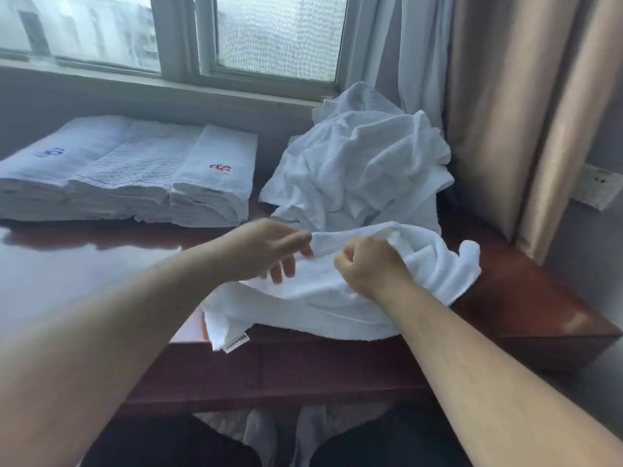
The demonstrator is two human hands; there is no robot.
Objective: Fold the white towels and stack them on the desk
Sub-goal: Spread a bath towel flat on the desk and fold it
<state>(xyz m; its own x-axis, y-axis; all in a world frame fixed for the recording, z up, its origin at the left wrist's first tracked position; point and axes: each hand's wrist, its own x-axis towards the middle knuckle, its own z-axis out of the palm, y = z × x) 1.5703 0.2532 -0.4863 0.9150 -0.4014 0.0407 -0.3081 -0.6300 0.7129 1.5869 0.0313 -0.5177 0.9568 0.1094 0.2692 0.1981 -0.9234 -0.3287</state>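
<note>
- My right hand (365,264) was clenched on a bunch of the towel (337,298), fingers curled tight round the cloth near its upper edge.
- My left hand (266,251) pinched that same edge just beside the right, thumb and forefinger closed on it, the other fingers hanging loose below.
- The towel lay rumpled on the bench (526,298) at its near edge, one corner with a label (236,342) drooping over the front.
- Behind it sat the pile (360,170) of unfolded towels, touching it; the stacks (128,173) of folded ones stood well apart to the left.
- To do this step well, I judged I should slide my hands apart along the edge until each reached a corner, then lift and shake the cloth flat.
- I reckoned the bunching in my right hand needed releasing first, or the fold would come out crooked.
- Keeping the towel clear of the pile would stop it dragging others along.
</note>
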